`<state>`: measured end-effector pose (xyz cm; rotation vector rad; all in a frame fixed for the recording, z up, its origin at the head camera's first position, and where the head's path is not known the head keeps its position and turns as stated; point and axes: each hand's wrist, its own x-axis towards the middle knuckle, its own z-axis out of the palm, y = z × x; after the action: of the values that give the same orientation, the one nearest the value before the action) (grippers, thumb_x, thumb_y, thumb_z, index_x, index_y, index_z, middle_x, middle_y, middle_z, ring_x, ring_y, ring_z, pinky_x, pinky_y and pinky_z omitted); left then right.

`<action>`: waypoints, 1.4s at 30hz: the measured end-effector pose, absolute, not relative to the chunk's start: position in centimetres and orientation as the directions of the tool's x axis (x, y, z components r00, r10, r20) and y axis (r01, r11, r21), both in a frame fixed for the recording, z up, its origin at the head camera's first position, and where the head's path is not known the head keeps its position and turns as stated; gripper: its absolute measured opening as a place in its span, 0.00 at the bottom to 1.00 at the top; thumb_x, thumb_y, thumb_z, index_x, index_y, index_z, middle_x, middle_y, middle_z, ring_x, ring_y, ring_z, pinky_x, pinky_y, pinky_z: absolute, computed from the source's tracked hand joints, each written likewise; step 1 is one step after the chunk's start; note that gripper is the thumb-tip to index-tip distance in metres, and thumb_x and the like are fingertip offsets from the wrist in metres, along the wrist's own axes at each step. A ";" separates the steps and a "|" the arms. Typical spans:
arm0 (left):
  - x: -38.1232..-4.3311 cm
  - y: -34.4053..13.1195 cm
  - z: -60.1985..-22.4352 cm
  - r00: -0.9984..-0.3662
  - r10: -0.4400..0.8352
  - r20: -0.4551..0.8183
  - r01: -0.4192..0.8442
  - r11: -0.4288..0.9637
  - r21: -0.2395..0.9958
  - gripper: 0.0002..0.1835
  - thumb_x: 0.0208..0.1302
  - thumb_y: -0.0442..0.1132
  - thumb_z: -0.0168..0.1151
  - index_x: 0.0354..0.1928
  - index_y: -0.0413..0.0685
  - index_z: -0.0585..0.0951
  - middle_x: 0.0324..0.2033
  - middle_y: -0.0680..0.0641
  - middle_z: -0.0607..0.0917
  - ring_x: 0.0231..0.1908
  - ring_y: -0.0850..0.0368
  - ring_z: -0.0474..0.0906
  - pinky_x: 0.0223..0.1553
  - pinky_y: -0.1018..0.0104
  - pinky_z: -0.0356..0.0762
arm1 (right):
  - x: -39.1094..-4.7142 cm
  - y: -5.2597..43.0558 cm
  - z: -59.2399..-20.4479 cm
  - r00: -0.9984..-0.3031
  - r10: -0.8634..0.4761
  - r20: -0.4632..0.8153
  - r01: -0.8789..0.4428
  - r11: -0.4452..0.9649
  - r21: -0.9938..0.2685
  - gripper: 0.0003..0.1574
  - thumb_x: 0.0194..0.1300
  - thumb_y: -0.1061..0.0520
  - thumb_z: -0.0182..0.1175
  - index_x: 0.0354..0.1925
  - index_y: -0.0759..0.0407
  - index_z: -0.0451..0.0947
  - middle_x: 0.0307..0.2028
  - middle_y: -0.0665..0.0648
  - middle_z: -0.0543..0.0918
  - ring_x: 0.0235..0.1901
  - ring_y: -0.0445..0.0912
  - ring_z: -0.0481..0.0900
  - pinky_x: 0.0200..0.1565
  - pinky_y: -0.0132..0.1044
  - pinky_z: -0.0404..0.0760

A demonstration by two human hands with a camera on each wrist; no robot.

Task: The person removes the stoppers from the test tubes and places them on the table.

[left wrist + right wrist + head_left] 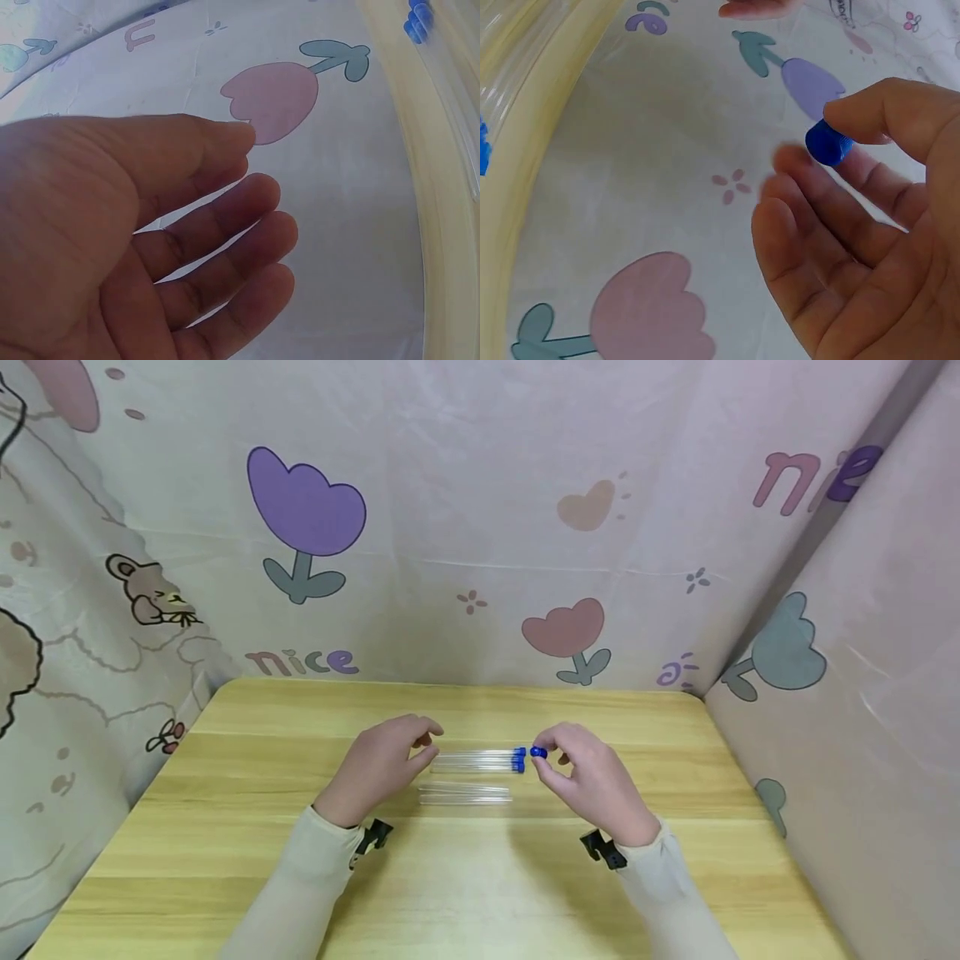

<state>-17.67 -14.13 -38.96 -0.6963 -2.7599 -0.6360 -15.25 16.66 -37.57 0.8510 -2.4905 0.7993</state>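
Observation:
In the head view my right hand [588, 772] pinches a small blue cap [538, 752] between thumb and index finger. The right wrist view shows the cap's hollow end [827, 144] facing the camera, with the other fingers loosely bent below. Several clear tubes with blue caps [518, 760] lie side by side on the table, their capped ends toward my right hand. Nearer to me lies a second group of clear tubes [465, 794] without caps. My left hand [386, 764] hovers by the left ends of the capped tubes, fingers relaxed and holding nothing [210, 217].
The light wood table [480, 877] ends at the back against a hanging cloth [465, 510] printed with flowers. More cloth hangs along the left and right sides. Each sleeve carries a black clip-like mount [602, 849] near the wrist.

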 end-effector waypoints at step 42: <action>-17.7 -13.9 -39.1 -0.893 0.401 0.202 0.449 0.804 0.389 0.13 0.68 0.44 0.71 0.52 0.50 0.86 0.38 0.54 0.87 0.35 0.61 0.81 0.40 0.60 0.84 | -20.3 27.9 -45.9 -0.952 -0.300 -0.054 -0.281 0.932 -0.228 0.04 0.63 0.63 0.68 0.34 0.56 0.82 0.28 0.50 0.78 0.28 0.44 0.72 0.34 0.42 0.77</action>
<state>-17.69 -13.92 -39.11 -0.6807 -2.8787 -0.6631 -20.32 27.93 -45.88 0.4777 -3.1742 0.3537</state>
